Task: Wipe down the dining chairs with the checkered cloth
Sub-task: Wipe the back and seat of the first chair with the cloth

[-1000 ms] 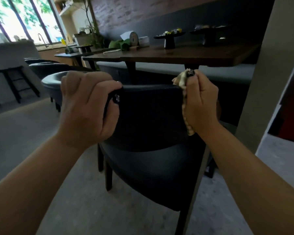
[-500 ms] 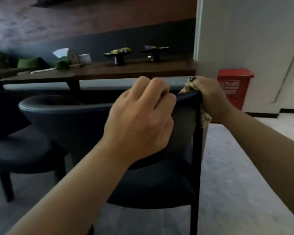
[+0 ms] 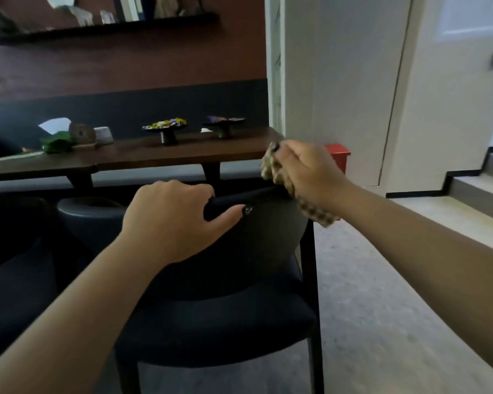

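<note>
1. Here, the left hand [image 3: 171,220] grips the top rail of the dark chair [image 3: 256,251], fingers curled over the far side and thumb lying along the near face.
2. The right hand [image 3: 305,169] is bunched around the checkered cloth [image 3: 308,206], which it holds at the chair's right top corner; a fold of cloth hangs below the wrist, just beside the backrest edge.
3. Whether the cloth touches the chair cannot be told through the blur.
4. A second chair [image 3: 88,217] stands to the left, tucked at the table [image 3: 143,157].
5. On the table stand two dark pedestal dishes: the nearer dish [image 3: 165,133] holds small wrapped pieces in yellow, white and purple; the far dish [image 3: 224,127] holds a few items too blurred to name.
6. A tissue box [image 3: 57,140] with a white sheet sticking out sits at the table's left.
7. A red bin [image 3: 339,157] stands behind the right hand, against the white wall.
</note>
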